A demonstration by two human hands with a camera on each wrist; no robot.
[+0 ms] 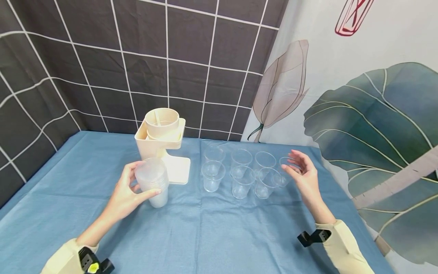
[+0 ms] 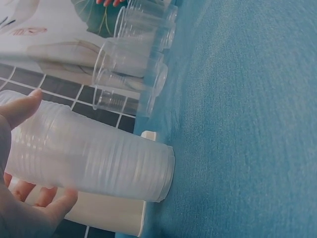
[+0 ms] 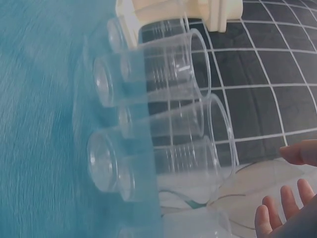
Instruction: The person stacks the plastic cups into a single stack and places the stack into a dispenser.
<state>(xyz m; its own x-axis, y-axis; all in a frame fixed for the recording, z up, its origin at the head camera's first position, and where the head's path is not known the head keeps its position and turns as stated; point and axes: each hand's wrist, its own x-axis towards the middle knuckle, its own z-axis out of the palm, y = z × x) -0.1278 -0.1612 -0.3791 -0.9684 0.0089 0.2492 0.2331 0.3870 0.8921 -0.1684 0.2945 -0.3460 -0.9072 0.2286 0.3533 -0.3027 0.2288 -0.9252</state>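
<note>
My left hand (image 1: pixel 128 192) grips a nested stack of clear plastic cups (image 1: pixel 153 182), thumb on the near side and fingers round the far side. In the left wrist view the base of the stack (image 2: pixel 133 168) is close to the blue cloth. My right hand (image 1: pixel 304 177) is beside the rightmost clear cup (image 1: pixel 282 179), its fingers apart and slightly bent. The right wrist view shows that hand (image 3: pixel 292 208) with nothing between thumb and fingers. Several single cups, among them a front one (image 1: pixel 243 184), stand upright in two rows between my hands.
Behind the stack stands a cream-coloured holder (image 1: pixel 179 169) with a round cup-like part (image 1: pixel 162 127) on top. A blue cloth (image 1: pixel 219 236) covers the table. A dark grid-patterned curtain (image 1: pixel 143 72) and a leaf-print curtain (image 1: pixel 376 114) hang behind it.
</note>
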